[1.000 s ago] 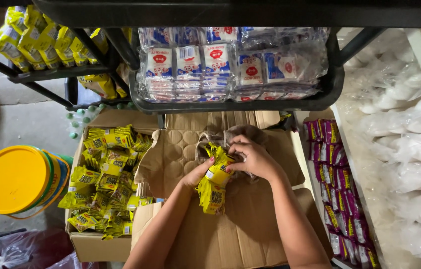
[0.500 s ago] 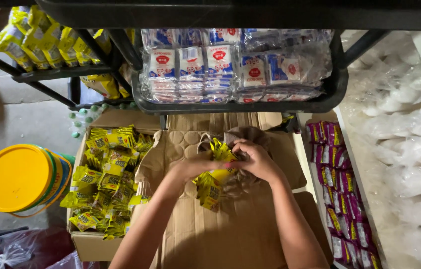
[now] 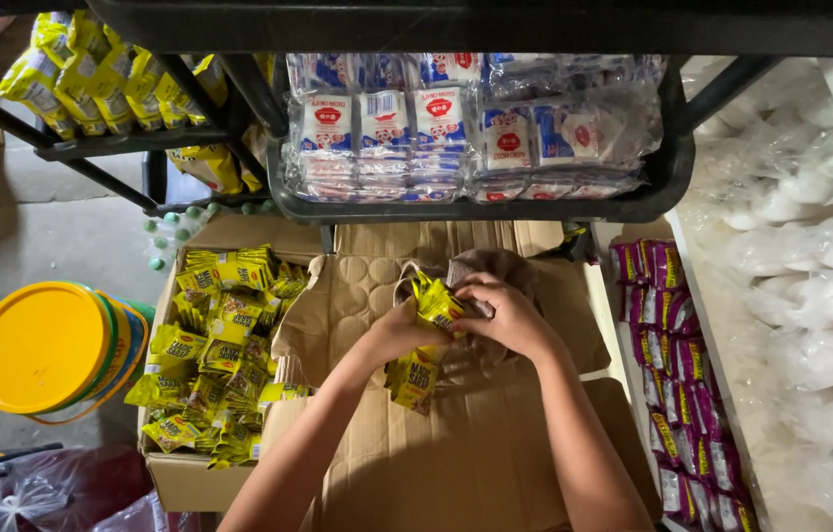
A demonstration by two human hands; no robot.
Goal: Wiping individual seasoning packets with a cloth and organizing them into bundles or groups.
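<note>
Left hand (image 3: 395, 333) and right hand (image 3: 507, 317): both clenched on yellow packets (image 3: 433, 303) over cardboard box (image 3: 456, 453); best gripped firmly, strip kept untangled.

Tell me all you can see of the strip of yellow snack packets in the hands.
The strip of small yellow foil snack packets is glossy and crinkled, joined end to end. Its top is pinched between the left hand and right hand; the rest hangs down over the brown cardboard box flaps.
</note>
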